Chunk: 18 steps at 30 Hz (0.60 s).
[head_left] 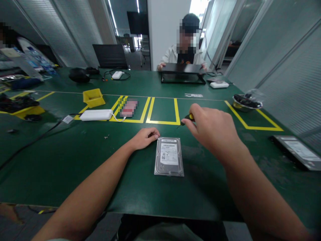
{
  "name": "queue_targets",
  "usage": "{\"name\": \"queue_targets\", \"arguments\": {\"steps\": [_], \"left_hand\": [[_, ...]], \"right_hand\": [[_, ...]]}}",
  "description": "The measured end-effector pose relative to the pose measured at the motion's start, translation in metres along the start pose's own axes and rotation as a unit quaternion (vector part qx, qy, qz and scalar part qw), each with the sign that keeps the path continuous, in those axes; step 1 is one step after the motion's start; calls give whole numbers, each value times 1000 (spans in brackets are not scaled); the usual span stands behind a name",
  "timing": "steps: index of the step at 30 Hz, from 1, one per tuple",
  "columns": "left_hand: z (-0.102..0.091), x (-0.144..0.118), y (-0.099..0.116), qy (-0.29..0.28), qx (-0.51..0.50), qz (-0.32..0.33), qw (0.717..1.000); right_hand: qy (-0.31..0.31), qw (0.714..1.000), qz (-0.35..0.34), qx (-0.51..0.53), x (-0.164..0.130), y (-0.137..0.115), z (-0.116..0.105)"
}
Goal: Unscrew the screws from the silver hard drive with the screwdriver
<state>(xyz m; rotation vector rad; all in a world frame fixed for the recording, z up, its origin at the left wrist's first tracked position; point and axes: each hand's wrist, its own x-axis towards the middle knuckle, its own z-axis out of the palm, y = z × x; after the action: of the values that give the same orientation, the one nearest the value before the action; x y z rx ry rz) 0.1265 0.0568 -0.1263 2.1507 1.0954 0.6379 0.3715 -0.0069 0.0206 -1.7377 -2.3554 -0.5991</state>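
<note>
Head view: we see a hard drive (169,156) flat on the green tabletop (75,160). Our left hand (145,138), fingers curled, touches its far left corner; our right hand (213,129) grips a screwdriver (187,118) just beyond it. Farther off lie a white box (96,114), yellow bin (93,97) and bowl (247,102); a person (184,55) sits opposite.

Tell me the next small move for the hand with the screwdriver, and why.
Probably bring the yellow-and-black screwdriver in the right hand down to the silver metal hard drive: its tip hangs off the drive's far right corner, while the left hand steadies the far left corner.
</note>
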Motion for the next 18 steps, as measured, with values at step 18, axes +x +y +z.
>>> {"name": "queue_targets", "arguments": {"steps": [18], "left_hand": [[9, -3, 8, 17, -23, -5, 1000]], "right_hand": [[-166, 980, 109, 25, -39, 12, 118]]}}
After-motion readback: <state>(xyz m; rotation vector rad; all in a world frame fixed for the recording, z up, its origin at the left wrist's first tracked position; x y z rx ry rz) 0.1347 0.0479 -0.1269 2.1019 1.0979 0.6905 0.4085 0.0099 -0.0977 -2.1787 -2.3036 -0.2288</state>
